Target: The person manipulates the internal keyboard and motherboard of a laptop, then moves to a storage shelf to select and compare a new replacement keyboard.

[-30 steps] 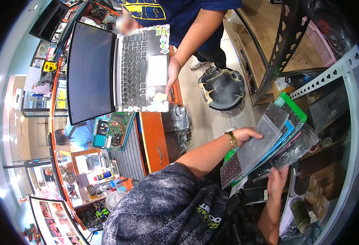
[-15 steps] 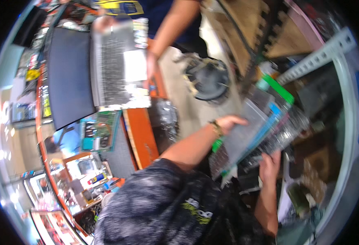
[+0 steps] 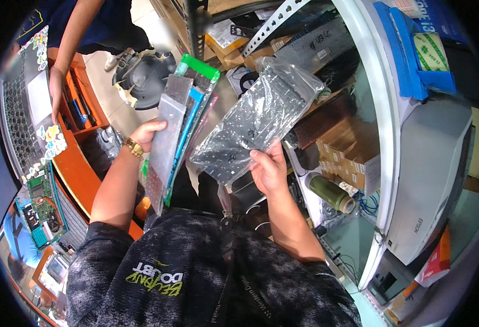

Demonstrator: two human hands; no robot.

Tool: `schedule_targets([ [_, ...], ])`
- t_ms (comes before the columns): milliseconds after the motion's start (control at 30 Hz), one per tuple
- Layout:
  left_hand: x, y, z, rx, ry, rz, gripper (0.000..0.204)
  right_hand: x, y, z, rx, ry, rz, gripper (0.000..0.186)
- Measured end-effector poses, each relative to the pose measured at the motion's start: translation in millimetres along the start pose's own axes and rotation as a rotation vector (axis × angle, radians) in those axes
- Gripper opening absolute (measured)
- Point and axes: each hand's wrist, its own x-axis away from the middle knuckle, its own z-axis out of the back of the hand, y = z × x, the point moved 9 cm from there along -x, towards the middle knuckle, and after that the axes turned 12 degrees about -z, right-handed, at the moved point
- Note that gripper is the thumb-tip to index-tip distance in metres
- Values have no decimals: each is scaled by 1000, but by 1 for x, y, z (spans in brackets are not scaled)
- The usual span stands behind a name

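My left hand [image 3: 145, 136], with a gold watch on its wrist, grips a stack of flat packages [image 3: 169, 136] in clear, blue-edged and green-edged sleeves. The thumb lies over the stack's front face; the other fingers are hidden behind. To the right of the stack, my right hand [image 3: 270, 168] pinches the lower edge of a black laptop keyboard [image 3: 250, 122] in a crinkled clear plastic bag. This bagged keyboard is tilted, its upper end leaning to the right toward the shelves.
Another person's hand [image 3: 57, 90] is beside an open laptop [image 3: 19, 109] at the left, over an orange bench [image 3: 78, 177]. A circuit board [image 3: 46, 201] lies near it. Rightward stand a white rack post [image 3: 394, 163], small cardboard boxes [image 3: 354, 155], a green bottle [image 3: 326, 192] and a grey printer [image 3: 427, 180].
The view has swung right, bringing the shelves and printer in. The bagged keyboard, earlier against the underside of the stack, is now apart from it in my right hand.
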Motion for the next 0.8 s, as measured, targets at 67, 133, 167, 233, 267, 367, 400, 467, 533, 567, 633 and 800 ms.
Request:
schedule_targets([
  [67,15,4,6,-51,59,9,76,7,-2,-3,-15,-20,-7,71],
  [133,32,9,10,-101,133,59,75,15,-6,-6,-12,-21,-19,73],
  [167,42,12,9,-96,132,48,75,19,-7,-8,-19,-26,-37,74],
  [233,61,18,17,-202,216,100,74,27,-10,-11,-20,-32,-48,75],
  [267,70,24,17,-198,213,87,74,31,-10,-11,1,-67,-69,76],
  [367,118,25,33,-334,315,336,67,39,-16,-33,34,-141,-95,77],
  [400,128,28,32,-333,323,315,67,42,-17,-44,38,-163,-102,77],
  [467,156,30,25,-454,253,388,63,53,-22,-66,81,-169,-112,79],
  [533,178,34,23,-557,246,404,57,64,-28,-88,133,-183,-47,81],
  [567,193,29,30,-582,270,500,58,72,-31,-106,131,-182,-54,82],
  [633,211,28,37,-724,243,421,62,81,-30,-130,136,-232,-76,84],
  [800,241,14,51,-572,363,302,67,89,-9,-201,248,-292,-49,80],
])
